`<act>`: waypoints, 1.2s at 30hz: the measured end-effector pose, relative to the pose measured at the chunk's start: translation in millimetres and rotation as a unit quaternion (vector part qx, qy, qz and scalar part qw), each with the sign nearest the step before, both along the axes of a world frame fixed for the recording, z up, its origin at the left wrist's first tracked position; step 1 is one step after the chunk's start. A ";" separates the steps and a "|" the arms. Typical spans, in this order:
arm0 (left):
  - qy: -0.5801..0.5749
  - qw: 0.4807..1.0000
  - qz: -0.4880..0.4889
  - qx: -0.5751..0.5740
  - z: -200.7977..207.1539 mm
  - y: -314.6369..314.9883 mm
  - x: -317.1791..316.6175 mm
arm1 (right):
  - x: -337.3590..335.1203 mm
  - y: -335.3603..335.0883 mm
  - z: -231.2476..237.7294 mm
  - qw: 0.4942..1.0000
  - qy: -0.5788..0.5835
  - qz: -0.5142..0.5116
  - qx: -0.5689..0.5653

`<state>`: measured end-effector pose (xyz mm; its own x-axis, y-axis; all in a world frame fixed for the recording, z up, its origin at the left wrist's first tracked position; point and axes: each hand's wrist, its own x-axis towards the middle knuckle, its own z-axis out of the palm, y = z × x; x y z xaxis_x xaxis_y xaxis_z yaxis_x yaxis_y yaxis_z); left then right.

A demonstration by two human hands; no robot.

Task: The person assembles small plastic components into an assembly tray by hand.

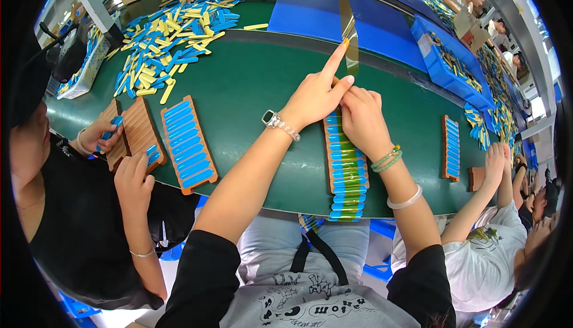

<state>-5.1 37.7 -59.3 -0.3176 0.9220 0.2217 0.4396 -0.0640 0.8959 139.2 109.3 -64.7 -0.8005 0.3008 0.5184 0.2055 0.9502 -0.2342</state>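
A long strip of clear, yellowish tape (347, 14) runs from the far edge down to my hands. My left hand (316, 98) has its index finger stretched out against the tape and its thumb apart; its other fingers are mostly hidden. Right beside it, my right hand (367, 119) is closed, fingers curled at the tape; the exact grip is partly hidden. Below them lies a grooved wooden rack (332, 176) with a row of flat, round-ended blue strips (347, 173). Tape covers the row's middle, and several taped strips extend past the rack's near end.
Another rack of blue strips (188, 143) lies left, near a co-worker's hands (132, 179). A loose pile of blue and yellow strips (173, 38) spreads far left. At right are a blue bin (450, 65), a small filled rack (451, 149) and another co-worker's hands (496, 164).
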 end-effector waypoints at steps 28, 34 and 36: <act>-0.301 0.940 -0.087 0.134 35.2 -15.4 3.6 | 45.5 1.8 16.1 0.736 0.074 0.158 -0.654; -0.279 0.953 -0.082 0.087 31.3 -13.9 4.8 | 48.2 -5.4 23.1 0.700 -0.001 0.183 -0.690; -0.259 0.958 -0.095 0.079 30.8 -12.2 4.6 | 51.5 -8.7 27.1 0.706 0.004 0.173 -0.687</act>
